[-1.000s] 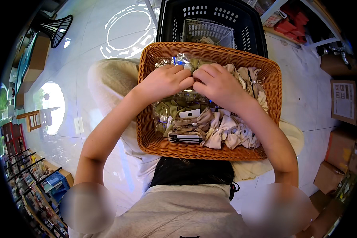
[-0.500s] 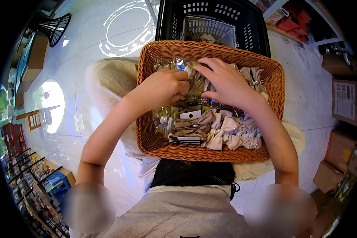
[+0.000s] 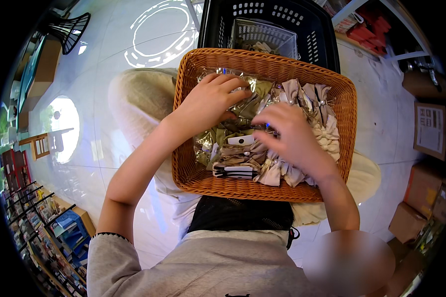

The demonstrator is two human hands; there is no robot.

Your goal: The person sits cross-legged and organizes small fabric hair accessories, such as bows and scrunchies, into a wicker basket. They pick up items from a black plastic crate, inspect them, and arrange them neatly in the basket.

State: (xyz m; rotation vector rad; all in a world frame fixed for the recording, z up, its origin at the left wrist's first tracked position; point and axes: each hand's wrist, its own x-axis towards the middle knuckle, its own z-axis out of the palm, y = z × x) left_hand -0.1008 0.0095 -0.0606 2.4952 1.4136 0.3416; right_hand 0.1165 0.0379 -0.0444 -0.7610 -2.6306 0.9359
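Observation:
A brown wicker basket (image 3: 262, 194) across my lap holds rows of fabric hair bows. My left hand (image 3: 214, 99) bends over the left rows, its fingers and thumb around an olive hair bow (image 3: 258, 95) in clear wrapping. Just above the middle rows hovers my right hand (image 3: 290, 133), slightly blurred, thumb and fingers apart with nothing between them. Beige bows (image 3: 318, 96) fill the right side, and cream bows (image 3: 327, 136) lie below those. Close to me sit a taupe bow (image 3: 245, 154) and a white card (image 3: 240, 140). Parts of the middle rows are hidden under my hands.
Beyond the wicker basket stands a black plastic crate (image 3: 327, 29) with a clear perforated basket (image 3: 265, 33) inside. Cardboard boxes (image 3: 429, 128) stand at the right. At lower left is a rack of small goods (image 3: 44, 230), and a pale tiled floor (image 3: 109, 59) lies around me.
My right hand has drawn back toward me and off the olive bows, uncovering beige bows at the upper right. My left hand stays over the left rows, its fingers reaching farther out.

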